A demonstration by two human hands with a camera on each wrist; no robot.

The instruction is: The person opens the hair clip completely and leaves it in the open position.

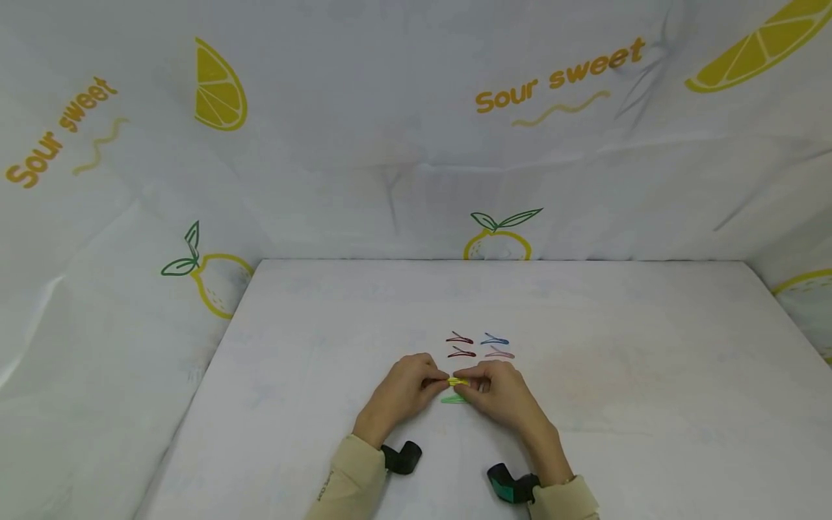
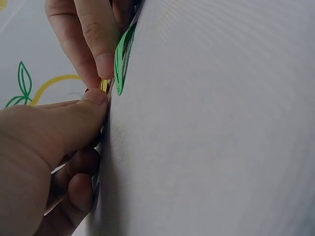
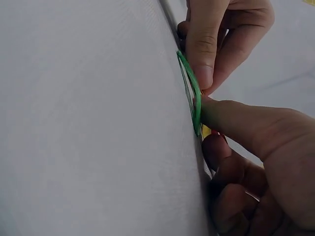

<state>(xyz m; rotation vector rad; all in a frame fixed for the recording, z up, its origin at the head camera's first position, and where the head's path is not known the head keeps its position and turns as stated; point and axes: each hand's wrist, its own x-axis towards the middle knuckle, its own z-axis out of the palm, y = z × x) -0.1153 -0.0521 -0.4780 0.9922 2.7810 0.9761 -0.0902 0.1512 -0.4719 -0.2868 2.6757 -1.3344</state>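
Between the two hands in the head view is a small yellow hair clip (image 1: 458, 381). My left hand (image 1: 406, 386) pinches its left end with thumb and index finger. From the other side my right hand (image 1: 500, 390) grips the clip the same way, covering its right part. Just nearer to me lies a green hair clip (image 1: 453, 399), partly behind the right thumb; in the left wrist view this green clip (image 2: 119, 61) rests on the table beside the fingertips. Only a sliver of the yellow clip (image 2: 103, 84) shows there.
Beyond the hands lie two dark red hair clips (image 1: 460, 338), a blue clip (image 1: 495, 339) and a pink clip (image 1: 500, 353), in two short rows. All are on a white-covered table (image 1: 312, 361). A lemon-printed white cloth (image 1: 364, 130) hangs behind it.
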